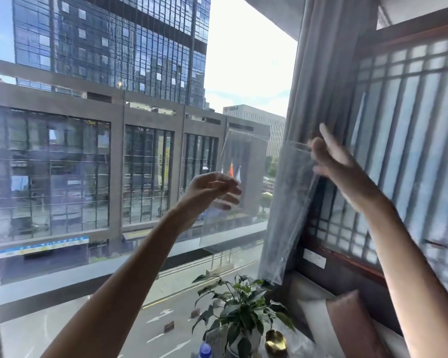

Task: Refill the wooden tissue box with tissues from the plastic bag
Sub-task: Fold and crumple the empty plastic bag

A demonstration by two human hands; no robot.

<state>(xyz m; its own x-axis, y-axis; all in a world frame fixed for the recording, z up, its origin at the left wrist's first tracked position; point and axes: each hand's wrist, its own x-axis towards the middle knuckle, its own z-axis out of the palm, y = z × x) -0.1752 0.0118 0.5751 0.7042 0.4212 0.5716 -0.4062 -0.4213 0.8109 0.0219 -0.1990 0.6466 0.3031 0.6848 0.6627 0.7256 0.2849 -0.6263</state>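
Both arms are raised in front of a large window, and a clear plastic bag (pixel 246 192) is stretched between the two hands. The bag hangs as a see-through sheet, its top edge running from upper left to the right hand and its lower edge dropping towards the plant (pixel 239 310) below. The street and buildings outside show through it.

The left hand (pixel 212 191) is at the bag's left side, about midway down; its fingers curl together with the film pinched among them, though blur hides the exact grip. The right hand (pixel 331 157) is higher and further right, at the bag's upper right corner, just in front of the grey curtain (pixel 318 99). Its thumb and forefinger are closed on the top edge while one finger points upward.

Whether any tissues are inside the bag cannot be told; it looks flat and transparent.

Low in the scene, near the plant, stand a blue bottle cap (pixel 204 350) and a small brass dish (pixel 276 339). To the right are a lattice screen (pixel 409 130) and a pink cushion (pixel 352 329).
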